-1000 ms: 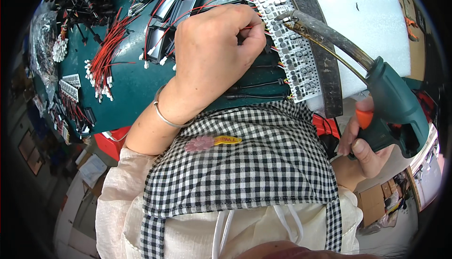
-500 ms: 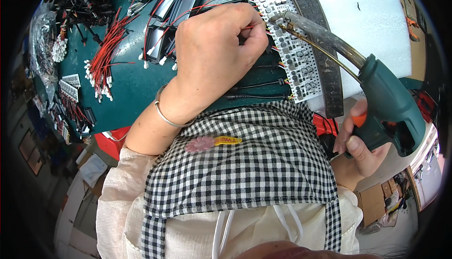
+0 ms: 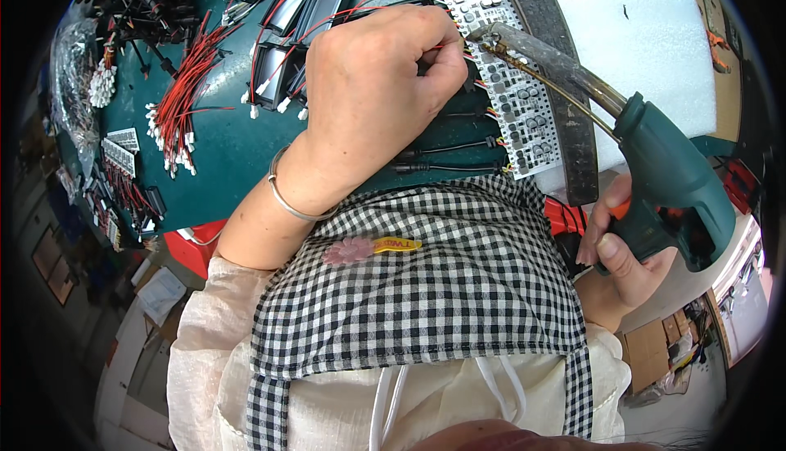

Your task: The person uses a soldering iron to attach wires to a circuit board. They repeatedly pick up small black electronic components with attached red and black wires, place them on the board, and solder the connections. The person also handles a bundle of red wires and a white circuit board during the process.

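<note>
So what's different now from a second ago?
The right hand has moved the green soldering gun a little leftward, bringing its tip closer to the pinched fingers of the left hand at the board's wired edge. Nothing was visibly picked up or let go. The left hand and the white circuit board stayed about where they were.

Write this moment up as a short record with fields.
Left hand: fingertips pinched by the circuit board's left edge; anything held is hidden
Right hand: grips the green soldering gun
Gun tip: over the circuit board; contact unclear
Right of board: dark bar, then white foam sheet
Table: green; red wires with white connectors bundled at left
</note>
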### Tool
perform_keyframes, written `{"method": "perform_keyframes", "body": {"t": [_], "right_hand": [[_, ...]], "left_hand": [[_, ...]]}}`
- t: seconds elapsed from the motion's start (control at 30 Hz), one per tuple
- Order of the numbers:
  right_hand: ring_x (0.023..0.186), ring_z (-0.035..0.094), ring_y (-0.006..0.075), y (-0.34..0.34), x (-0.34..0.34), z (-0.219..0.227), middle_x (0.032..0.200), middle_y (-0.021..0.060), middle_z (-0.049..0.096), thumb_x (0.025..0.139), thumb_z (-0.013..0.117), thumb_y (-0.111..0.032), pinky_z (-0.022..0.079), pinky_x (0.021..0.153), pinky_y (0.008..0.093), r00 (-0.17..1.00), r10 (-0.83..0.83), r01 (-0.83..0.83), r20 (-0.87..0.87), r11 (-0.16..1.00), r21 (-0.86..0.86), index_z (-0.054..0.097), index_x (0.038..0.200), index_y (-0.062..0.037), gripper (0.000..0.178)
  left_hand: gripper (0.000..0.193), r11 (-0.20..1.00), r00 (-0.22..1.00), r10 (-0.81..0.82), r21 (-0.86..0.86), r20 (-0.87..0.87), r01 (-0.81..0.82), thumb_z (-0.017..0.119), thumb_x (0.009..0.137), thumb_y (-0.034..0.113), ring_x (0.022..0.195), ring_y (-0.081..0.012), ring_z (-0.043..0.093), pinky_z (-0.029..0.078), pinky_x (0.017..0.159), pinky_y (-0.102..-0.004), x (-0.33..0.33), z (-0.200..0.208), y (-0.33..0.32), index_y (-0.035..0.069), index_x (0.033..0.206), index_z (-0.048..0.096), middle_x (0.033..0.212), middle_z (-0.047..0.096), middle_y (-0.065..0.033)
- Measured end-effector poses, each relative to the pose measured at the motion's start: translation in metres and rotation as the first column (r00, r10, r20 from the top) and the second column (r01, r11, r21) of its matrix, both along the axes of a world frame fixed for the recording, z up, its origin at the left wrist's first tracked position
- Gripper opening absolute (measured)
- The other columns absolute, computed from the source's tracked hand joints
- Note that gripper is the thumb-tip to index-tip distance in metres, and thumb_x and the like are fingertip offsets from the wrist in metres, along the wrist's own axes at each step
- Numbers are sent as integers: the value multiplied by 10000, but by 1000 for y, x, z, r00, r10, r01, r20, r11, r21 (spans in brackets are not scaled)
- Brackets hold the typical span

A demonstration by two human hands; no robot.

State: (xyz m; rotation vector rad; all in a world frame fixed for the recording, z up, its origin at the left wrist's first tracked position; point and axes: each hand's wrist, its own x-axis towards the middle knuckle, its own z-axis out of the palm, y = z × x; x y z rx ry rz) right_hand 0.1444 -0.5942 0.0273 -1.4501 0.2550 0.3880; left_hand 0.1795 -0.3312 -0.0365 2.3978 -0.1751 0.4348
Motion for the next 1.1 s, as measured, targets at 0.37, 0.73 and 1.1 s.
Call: {"method": "perform_keyframes", "body": {"t": [0.37, 0.73, 1.1], "right_hand": [[472, 508, 127, -16, 20, 7, 763, 88, 518, 802, 733, -174, 459, 427, 256, 966, 235, -239, 109, 970, 28, 363, 1288, 94, 667], [482, 521, 129, -19, 20, 0, 800, 116, 537, 762, 745, -150, 448, 394, 250, 986, 105, -126, 127, 978, 168, 347, 1278, 168, 725], [495, 493, 138, -63, 61, 1, 787, 116, 494, 892, 571, -182, 467, 396, 273, 847, -215, -6, 486, 910, 414, 337, 1325, 136, 586]], "left_hand": [[79, 999, 1000, 3, 35, -25, -2, 706, 706, -3, 492, -69, 516, 404, 472, -205, 0, 2, 1, 42, 766, 684, 639, 637, -18], [66, 1000, 999, 7, 23, -52, -6, 695, 718, -5, 497, -88, 533, 414, 482, -215, 0, 4, 0, 41, 763, 679, 647, 640, -34], [14, 996, 992, 55, -67, -111, -63, 684, 775, 3, 536, -101, 558, 441, 520, -234, -2, 11, -7, -3, 783, 675, 677, 650, -84]]}}
